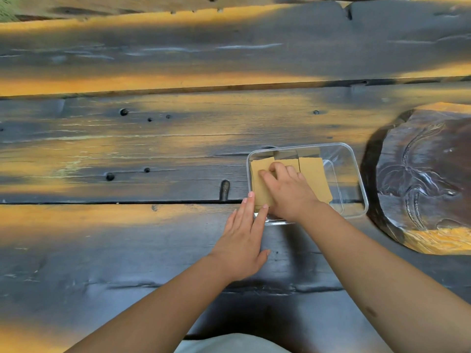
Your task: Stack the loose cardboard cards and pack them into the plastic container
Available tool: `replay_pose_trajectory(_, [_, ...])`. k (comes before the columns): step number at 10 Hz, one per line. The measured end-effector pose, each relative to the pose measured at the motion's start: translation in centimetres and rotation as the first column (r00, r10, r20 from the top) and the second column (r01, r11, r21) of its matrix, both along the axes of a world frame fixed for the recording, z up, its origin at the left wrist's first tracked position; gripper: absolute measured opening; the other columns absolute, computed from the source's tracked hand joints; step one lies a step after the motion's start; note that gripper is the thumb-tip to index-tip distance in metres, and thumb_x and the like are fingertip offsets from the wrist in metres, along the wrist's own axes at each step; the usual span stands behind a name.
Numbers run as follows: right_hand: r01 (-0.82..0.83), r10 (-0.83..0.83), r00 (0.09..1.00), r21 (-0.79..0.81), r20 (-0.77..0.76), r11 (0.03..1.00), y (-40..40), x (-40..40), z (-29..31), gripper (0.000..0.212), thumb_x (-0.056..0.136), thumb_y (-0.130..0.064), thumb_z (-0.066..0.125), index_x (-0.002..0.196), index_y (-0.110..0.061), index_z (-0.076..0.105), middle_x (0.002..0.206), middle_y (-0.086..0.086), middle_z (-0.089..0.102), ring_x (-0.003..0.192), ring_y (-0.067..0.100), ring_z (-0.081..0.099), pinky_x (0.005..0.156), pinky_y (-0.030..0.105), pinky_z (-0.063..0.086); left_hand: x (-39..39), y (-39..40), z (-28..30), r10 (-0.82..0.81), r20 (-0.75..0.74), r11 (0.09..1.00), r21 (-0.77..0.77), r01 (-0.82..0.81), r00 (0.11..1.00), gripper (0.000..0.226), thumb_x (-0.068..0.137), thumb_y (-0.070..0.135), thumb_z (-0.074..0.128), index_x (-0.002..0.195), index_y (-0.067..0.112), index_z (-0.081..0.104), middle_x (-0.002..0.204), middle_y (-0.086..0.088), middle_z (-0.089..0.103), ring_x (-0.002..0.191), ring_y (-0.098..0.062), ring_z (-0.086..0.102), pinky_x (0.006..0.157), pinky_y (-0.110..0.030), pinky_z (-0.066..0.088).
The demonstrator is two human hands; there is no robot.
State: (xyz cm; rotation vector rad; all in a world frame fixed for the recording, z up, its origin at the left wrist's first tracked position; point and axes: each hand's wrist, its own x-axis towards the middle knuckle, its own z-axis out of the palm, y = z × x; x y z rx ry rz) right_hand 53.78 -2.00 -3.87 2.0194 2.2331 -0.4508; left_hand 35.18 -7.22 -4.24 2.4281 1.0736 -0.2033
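Left hand (243,240) flat, bracing plastic container (356,174); right hand (288,189) curled, pressing cardboard cards (314,174) inside. Square edges first, tbh.

The one camera sits on my head, looking forward and steeply down at the table (153,149) from close above. My forearms enter from the near edge, and my hands meet right of centre.

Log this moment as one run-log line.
phase: packing | right hand: pressing cardboard cards inside plastic container | left hand: flat, fingertips at container's near-left corner
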Motion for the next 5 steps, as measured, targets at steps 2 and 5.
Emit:
replay_pose_trajectory(2, [0.065,-0.072,0.987,-0.052,-0.142,0.996,-0.6,0.9,1.5,0.088,0.066,-0.054,0.071,0.141,-0.034,0.029,0.146,0.001,0.021,0.129,0.026,0.025,0.098,0.041,0.028,-0.2,0.1,1.1,-0.017,0.024,1.000,0.013,0.016,1.000,0.093,0.084,0.056,0.049,0.149,0.026,-0.010,0.151,-0.006,-0.039,0.140,-0.023,-0.033,0.114,-0.044,-0.004])
replay_pose_trajectory(5, [0.197,-0.182,0.959,0.049,-0.215,0.979,-2.2,2.2,10.9,0.046,0.087,-0.048,0.059,0.127,-0.026,0.054,0.127,-0.003,0.059,0.113,0.020,0.057,0.087,0.037,0.049,-3.6,3.5,9.1,0.060,0.058,0.982,0.174,-0.069,0.997,0.063,0.087,0.063,0.035,0.141,0.031,0.039,0.154,0.006,0.030,0.145,-0.016,0.017,0.117,-0.040,0.011])
